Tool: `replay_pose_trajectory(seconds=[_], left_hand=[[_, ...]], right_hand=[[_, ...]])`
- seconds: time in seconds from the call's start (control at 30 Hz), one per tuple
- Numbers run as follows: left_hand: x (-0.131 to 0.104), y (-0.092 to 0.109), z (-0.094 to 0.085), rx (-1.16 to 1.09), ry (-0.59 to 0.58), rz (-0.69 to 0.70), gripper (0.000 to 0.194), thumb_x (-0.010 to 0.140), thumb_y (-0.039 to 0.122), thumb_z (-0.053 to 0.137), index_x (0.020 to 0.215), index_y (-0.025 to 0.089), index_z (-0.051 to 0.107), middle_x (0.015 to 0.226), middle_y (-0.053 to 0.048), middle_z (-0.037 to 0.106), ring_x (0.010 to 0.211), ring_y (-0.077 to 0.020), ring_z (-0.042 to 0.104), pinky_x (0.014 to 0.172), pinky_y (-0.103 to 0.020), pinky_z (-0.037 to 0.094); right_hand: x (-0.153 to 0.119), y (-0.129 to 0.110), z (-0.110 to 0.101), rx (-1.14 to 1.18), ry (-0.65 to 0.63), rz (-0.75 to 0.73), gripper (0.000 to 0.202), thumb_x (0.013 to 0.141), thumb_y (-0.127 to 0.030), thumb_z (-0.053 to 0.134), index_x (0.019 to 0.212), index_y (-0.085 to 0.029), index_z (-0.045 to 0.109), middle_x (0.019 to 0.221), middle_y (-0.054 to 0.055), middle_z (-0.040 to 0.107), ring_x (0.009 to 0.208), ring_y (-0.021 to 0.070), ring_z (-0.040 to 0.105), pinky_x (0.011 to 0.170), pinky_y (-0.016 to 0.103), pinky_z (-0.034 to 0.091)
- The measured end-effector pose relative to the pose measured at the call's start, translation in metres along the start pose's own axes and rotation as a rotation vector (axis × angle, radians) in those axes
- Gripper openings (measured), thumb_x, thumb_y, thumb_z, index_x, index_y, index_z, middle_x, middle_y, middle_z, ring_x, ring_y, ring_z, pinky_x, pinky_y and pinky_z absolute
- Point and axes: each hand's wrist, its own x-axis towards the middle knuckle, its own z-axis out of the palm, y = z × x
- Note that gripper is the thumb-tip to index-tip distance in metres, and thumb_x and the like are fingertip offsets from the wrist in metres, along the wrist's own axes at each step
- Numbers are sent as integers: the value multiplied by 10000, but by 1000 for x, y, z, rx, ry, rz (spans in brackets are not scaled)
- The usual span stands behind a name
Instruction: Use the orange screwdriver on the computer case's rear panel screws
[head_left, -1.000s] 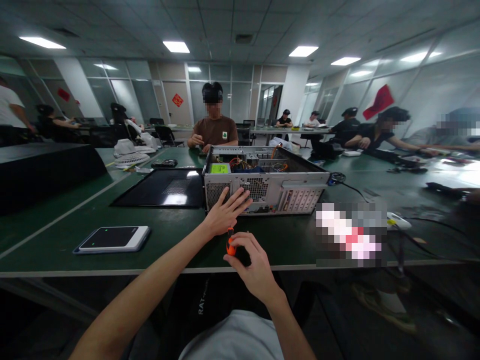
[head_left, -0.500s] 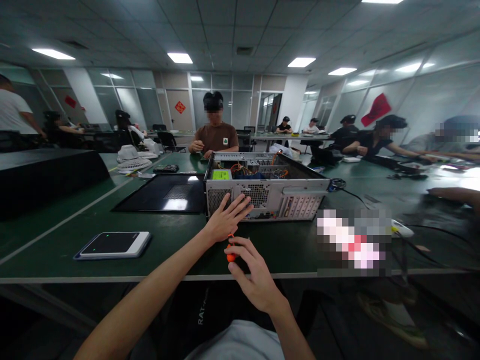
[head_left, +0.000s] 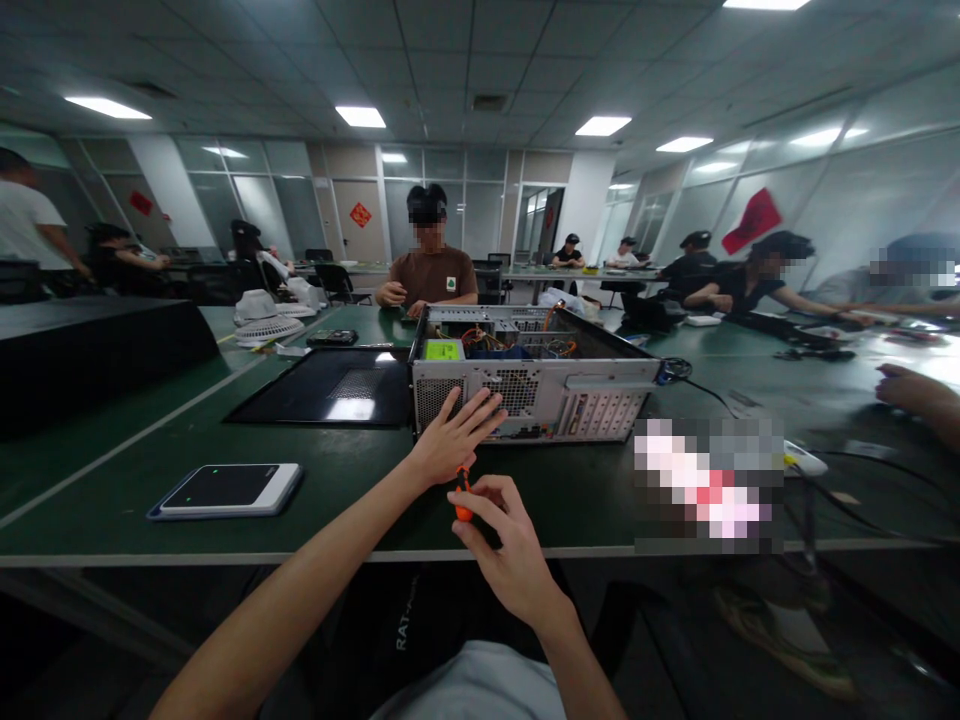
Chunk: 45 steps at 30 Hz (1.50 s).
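Note:
An open computer case point(head_left: 555, 385) lies on the green table, its rear panel facing me and its wires and a yellow-green labelled part showing inside. Against the perforated part of that panel, my left hand point(head_left: 459, 435) rests with its fingers spread. Just below it, my right hand point(head_left: 510, 535) holds an orange and black screwdriver point(head_left: 463, 500) by the handle between thumb and fingers. The screwdriver's tip is hidden near my left hand.
Left of the case lies a black side panel point(head_left: 322, 390). A phone-like device point(head_left: 229, 490) is near the front left edge. Cables point(head_left: 847, 500) run at the right, below another person's hand point(head_left: 911, 390). Opposite sits a person point(head_left: 431, 275).
The fingers of my right hand have shifted on the screwdriver handle, showing more of it. My left hand stays put. At the right, another person's hand has moved a little.

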Motion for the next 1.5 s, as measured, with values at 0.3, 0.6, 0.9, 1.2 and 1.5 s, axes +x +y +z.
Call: replay_pose_trajectory(seconds=[0.3,0.6,0.9,1.2,1.5], left_hand=[[0,1,-1,-8,-10,-1,900,867,208,612,1653,174,175,1729,-110,104,1603,-297,3,1283,-623,6],[0,-1,-1,-9,-7,4,889,872,209,617,1651,182,190,1727,-114,133,1602,-300,12,1283,-617,-5],[0,0,3,10,24,4,887,874,212,602,1654,197,179,1727,-106,127,1601,-298,22,1285,-621,46],[1,1,0,-18,9,-4,870,887,260,642,1645,181,222,1716,-130,175,1602,-305,50,1283,-614,-5],[0,1,-3,-58,20,1,924,822,229,686,1636,175,250,1709,-138,218,1602,-319,83,1282,-608,-17]], right_hand=[[3,-4,-9,163,-165,77,245,980,-248,612,1206,-272,704,1324,83,562,1252,209,590,1124,402,464],[5,-2,-3,103,-56,74,288,887,-210,744,1163,-267,685,1177,70,693,1117,232,644,1027,453,532],[5,-6,-7,145,-114,49,314,1054,-299,488,1318,-320,656,1400,74,597,1335,192,572,1158,391,456],[5,13,-5,455,293,196,310,1035,-433,517,1228,-246,671,1245,88,666,1075,201,683,920,361,602],[9,15,-6,802,551,324,291,977,-450,594,1156,-232,664,1163,83,704,927,191,717,861,372,591]])
